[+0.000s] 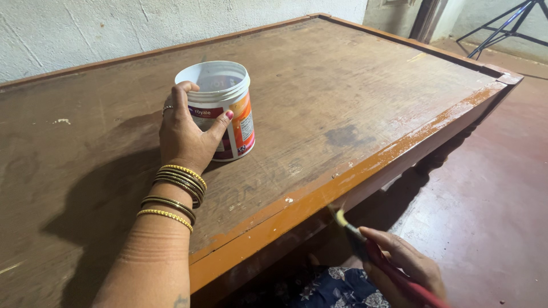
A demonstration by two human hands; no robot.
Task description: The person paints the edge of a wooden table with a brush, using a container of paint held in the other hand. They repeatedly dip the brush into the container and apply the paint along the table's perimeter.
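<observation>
Left hand steadied a paint tub on the wooden table; right hand held a brush at the table's edge.

The left hand (185, 134) was curved half open round the side of the white plastic tub (220, 108), thumb and fingers pressed against its wall, bangles (174, 197) on the wrist. The tub stood upright and lidless on the brown table (354, 102); its contents could not be made out. The right hand (408, 268) was closed round a red-handled paintbrush (365, 242), whose bristles pointed at the orange-painted table edge (342, 182).
</observation>
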